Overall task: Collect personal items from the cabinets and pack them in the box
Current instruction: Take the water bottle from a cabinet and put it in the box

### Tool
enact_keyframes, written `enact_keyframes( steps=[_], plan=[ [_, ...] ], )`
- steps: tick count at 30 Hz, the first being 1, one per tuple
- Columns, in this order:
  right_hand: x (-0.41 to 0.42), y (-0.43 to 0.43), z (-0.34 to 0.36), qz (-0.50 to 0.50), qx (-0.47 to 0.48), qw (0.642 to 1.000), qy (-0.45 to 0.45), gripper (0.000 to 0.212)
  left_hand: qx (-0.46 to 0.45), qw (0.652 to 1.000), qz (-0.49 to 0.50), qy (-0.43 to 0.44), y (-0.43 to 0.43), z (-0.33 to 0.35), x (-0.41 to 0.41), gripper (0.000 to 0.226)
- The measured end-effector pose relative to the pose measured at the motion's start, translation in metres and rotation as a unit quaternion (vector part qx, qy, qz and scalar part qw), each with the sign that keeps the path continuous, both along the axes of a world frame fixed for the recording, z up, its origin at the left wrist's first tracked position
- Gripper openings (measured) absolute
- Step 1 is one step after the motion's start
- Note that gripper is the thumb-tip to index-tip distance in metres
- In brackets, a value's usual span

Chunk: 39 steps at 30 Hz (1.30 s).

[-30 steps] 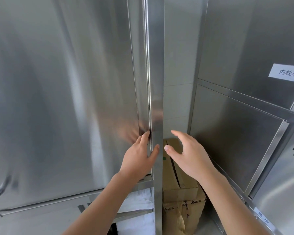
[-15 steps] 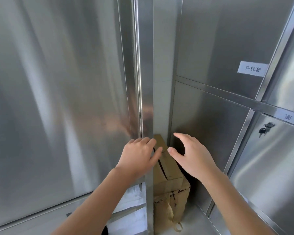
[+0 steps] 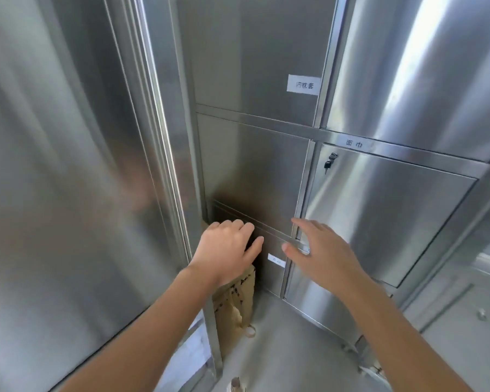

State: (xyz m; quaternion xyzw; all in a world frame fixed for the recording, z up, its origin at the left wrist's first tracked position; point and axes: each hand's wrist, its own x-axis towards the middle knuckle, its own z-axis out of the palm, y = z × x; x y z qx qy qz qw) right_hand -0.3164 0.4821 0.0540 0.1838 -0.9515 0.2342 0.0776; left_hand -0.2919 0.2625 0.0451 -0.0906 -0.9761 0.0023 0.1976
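Note:
A tall steel cabinet door point(image 3: 68, 179) fills the left of the head view, its right edge running down the middle. My left hand point(image 3: 227, 250) hovers just right of that edge with loosely curled fingers, holding nothing. My right hand point(image 3: 320, 250) is spread open in front of the steel cabinets point(image 3: 252, 165) on the right wall, touching nothing that I can see. A brown cardboard box point(image 3: 235, 301) stands on the floor in the corner, partly hidden under my left hand.
The right wall has several shut steel locker doors with white labels point(image 3: 304, 84). A key point(image 3: 329, 161) hangs in one lock. White sheets point(image 3: 190, 355) lie low behind the left door's edge. The floor point(image 3: 280, 349) is steel-grey.
My view has swung right, showing more of the right-wall lockers. My left hand has come off the door edge and moved right; my right hand has moved right too.

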Motion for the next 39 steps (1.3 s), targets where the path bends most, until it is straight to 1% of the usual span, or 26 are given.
enact_keyframes(
  steps=[5, 8, 11, 14, 18, 23, 27, 30, 32, 35, 39],
  plan=[
    [0.048, 0.069, 0.001, -0.11, 0.024, 0.994, -0.005, 0.06, -0.003, 0.995, -0.095, -0.024, 0.073, 0.003, -0.006, 0.044],
    [0.075, 0.12, 0.01, -0.178, 0.028, 0.984, -0.001, 0.065, -0.008, 0.985, -0.169, -0.022, 0.127, 0.016, -0.007, 0.047],
    [0.098, 0.166, 0.021, -0.231, 0.023, 0.973, 0.005, 0.068, -0.005, 0.977, -0.213, -0.001, 0.174, 0.031, -0.003, 0.05],
    [0.112, 0.203, 0.031, -0.251, 0.032, 0.967, 0.02, 0.064, 0.002, 0.971, -0.237, 0.019, 0.212, 0.045, 0.001, 0.049],
    [0.125, 0.246, 0.044, -0.258, 0.041, 0.964, 0.044, 0.049, 0.022, 0.969, -0.246, 0.03, 0.257, 0.057, 0.007, 0.051],
    [0.139, 0.301, 0.047, -0.256, 0.041, 0.964, 0.057, 0.049, 0.025, 0.966, -0.256, 0.031, 0.321, 0.057, 0.02, 0.062],
    [0.153, 0.343, 0.039, -0.283, 0.038, 0.956, 0.062, 0.048, 0.034, 0.959, -0.281, 0.021, 0.366, 0.045, 0.03, 0.055],
    [0.168, 0.373, 0.029, -0.305, 0.035, 0.951, 0.046, 0.05, 0.035, 0.951, -0.306, 0.007, 0.4, 0.041, 0.034, 0.059],
    [0.178, 0.392, 0.025, -0.323, 0.025, 0.945, 0.043, 0.051, 0.042, 0.945, -0.326, 0.004, 0.425, 0.04, 0.036, 0.056],
    [0.191, 0.416, 0.022, -0.363, 0.024, 0.93, 0.042, 0.051, 0.041, 0.935, -0.353, -0.007, 0.456, 0.035, 0.038, 0.045],
    [0.202, 0.433, 0.023, -0.395, 0.024, 0.918, 0.032, 0.053, 0.037, 0.923, -0.383, -0.031, 0.479, 0.026, 0.034, 0.042]
  ],
)
